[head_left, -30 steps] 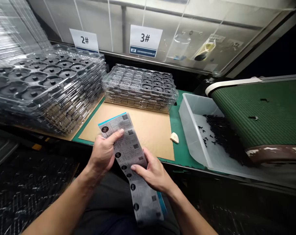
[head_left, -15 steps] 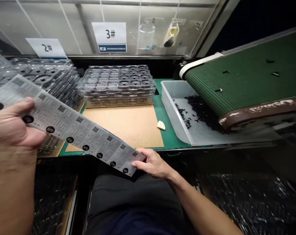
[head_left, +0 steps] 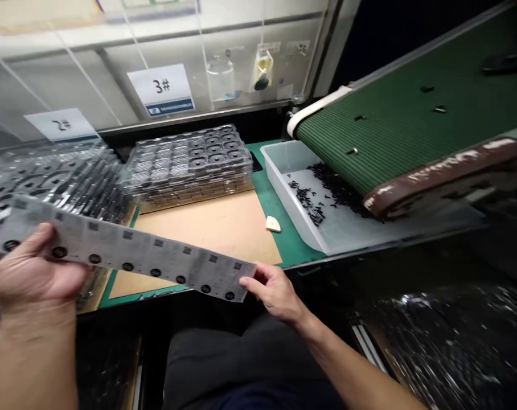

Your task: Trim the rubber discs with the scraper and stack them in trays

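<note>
A long strip of printed labels [head_left: 143, 253], with QR codes and round black marks, stretches between my two hands. My left hand [head_left: 40, 265] grips it near its left end, thumb on top. My right hand [head_left: 275, 289] pinches the strip's right end between thumb and fingers. Behind the strip lies a brown cardboard sheet [head_left: 224, 228] on the green table surface [head_left: 295, 250]. Past the cardboard's far part stands a stack of clear plastic trays [head_left: 190, 156].
More stacked trays [head_left: 91, 182] stand at left. On the right, a translucent bin [head_left: 295, 213] holds many small black parts beneath a green conveyor belt [head_left: 395, 119]. A small cream-coloured piece [head_left: 273, 224] lies beside the cardboard. Signs [head_left: 161, 90] hang behind.
The view has shifted and tilted. The strip's left part has come lower, so the strip lies closer to level. Both hands still hold it.
</note>
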Available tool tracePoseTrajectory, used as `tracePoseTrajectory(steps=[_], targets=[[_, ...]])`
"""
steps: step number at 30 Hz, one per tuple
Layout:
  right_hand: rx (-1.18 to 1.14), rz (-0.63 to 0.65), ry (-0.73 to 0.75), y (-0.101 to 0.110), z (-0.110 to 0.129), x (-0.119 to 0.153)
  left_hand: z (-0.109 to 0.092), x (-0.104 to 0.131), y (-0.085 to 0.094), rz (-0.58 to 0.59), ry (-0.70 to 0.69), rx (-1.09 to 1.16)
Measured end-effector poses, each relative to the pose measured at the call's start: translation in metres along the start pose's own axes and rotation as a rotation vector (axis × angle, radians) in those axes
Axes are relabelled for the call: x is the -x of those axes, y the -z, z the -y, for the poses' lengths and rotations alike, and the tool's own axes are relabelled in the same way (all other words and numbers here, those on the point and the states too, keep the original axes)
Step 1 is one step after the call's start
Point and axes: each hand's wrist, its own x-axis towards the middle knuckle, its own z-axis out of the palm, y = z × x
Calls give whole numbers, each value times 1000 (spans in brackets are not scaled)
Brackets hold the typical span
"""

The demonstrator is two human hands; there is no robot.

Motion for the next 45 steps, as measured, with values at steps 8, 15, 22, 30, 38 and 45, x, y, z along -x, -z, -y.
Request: tracePoseTrajectory(steps=[8,15,22,30,38,45], targets=[[257,-121,79,41,-12,1,2,46,-44,91,69,214],[440,88,339,-3,70,-15,19,87,-66,368,226,162],[601,49,556,-38,100,-45,28,103,-71,582,404,198],[261,138,414,-42,106,-52,34,95,-55,781,294,157],[21,92,284,-44,122,-59,37,103,-55,794,292,136],[-81,60,250,-44,141,-59,20,104,-68,764,362,122]])
